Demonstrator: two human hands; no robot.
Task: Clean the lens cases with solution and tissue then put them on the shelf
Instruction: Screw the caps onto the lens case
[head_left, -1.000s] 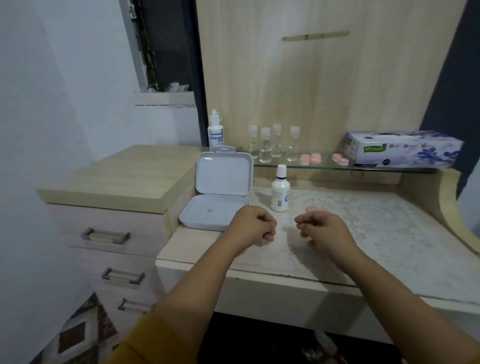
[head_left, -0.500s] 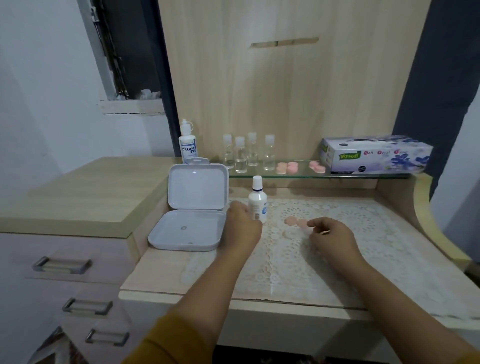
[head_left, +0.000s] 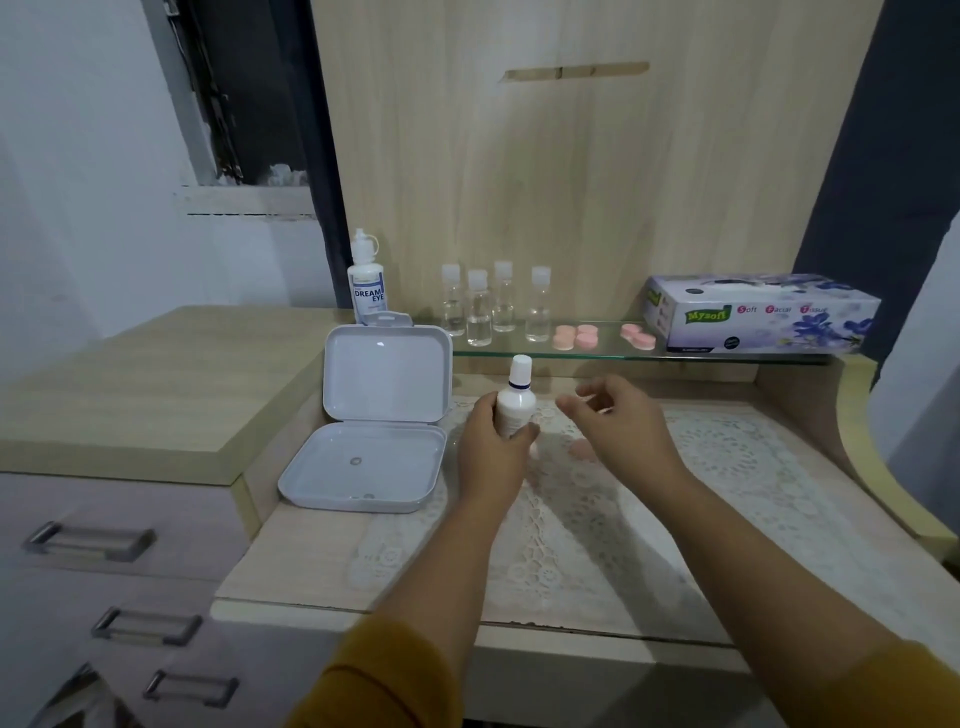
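So the left hand (head_left: 491, 447) has its fingers wrapped around the little white bottle (head_left: 515, 404) of solution, holding it upright just over the lace mat (head_left: 675, 499), and my guess is that's because the cap needs to come off next. The right hand (head_left: 621, 426) hangs right beside the bottle's top with fingers loosely curled and nothing in them as far as I can make out, not touching the cap, which fits with it going for a twist. One pink lens case (head_left: 583, 450) sits on the mat just under the right hand, partly hidden by it, probably parked there so it's right in the drip zone once the bottle is open. The other pink cases (head_left: 575, 336) are already up on the glass shelf (head_left: 519, 353), one pair next to the four small clear bottles (head_left: 493, 306) and another pair (head_left: 638, 335) touching or nearly touching the tissue box (head_left: 763, 314), so they look either done or waiting, can't say which. The tissue box being at the right end of the shelf keeps it an easy reach for the wiping step. The white hinged box (head_left: 374, 415) stands open to the left with its lid propped up, looks empty apart from a small mark in the base. A bigger dropper bottle (head_left: 367, 283) stands behind it.
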